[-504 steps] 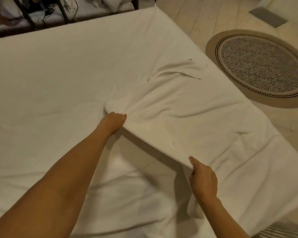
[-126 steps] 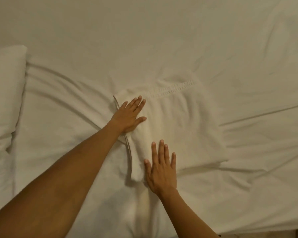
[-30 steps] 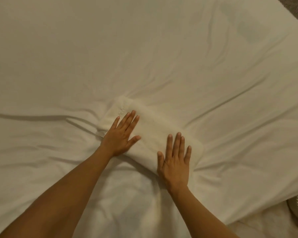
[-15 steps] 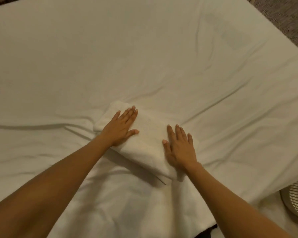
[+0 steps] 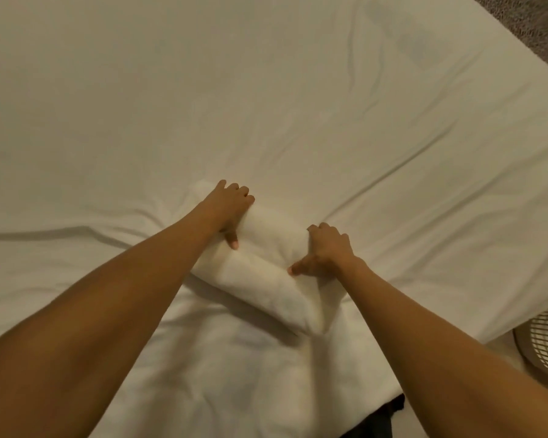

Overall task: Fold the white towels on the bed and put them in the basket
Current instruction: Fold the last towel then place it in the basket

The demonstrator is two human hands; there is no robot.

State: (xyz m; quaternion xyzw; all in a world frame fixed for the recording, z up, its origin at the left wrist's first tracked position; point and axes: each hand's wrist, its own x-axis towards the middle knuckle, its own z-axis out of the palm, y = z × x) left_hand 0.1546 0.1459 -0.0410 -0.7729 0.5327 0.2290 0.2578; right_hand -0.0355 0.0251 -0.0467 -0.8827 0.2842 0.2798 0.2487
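A folded white towel (image 5: 268, 267) lies as a thick bundle on the white bed (image 5: 266, 105), near its front edge. My left hand (image 5: 230, 205) grips the towel's far left part, fingers curled over the top and thumb pressed into the near side. My right hand (image 5: 325, 249) grips the right part the same way, thumb pointing left into the crease. The towel bulges between the two hands, and its near end reaches toward me. No basket is in view.
The bed's right edge runs diagonally from top right to lower right. A fan grille (image 5: 543, 341) stands on the floor at the lower right, and a patterned rug (image 5: 533, 20) shows in the top right corner. The sheet is creased around the towel.
Both hands lay flat on the folded towel before; now their fingers have curled round it and the towel has bunched up between them.
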